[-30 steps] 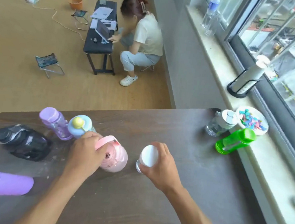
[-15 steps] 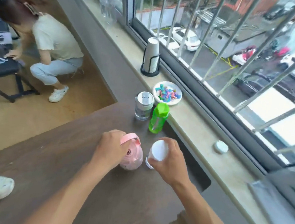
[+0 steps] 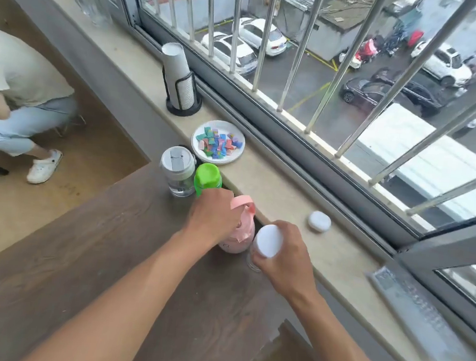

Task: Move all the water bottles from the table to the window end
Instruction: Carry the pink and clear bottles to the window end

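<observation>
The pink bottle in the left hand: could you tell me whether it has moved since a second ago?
Yes. The pink bottle, gripped by the left hand, has travelled across the table towards the window sill, now beside the green bottle.

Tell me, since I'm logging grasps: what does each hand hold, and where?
Left hand grips the pink bottle near its top, by the handle. Right hand grips the white-capped bottle just below the cap.

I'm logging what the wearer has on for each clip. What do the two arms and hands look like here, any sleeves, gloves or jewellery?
Both arms are bare as far as the frame shows, with no sleeve in sight. The left hand and right hand wear no gloves. No watch, band or ring shows on the wrists or fingers in view, and no markings are visible.
</observation>
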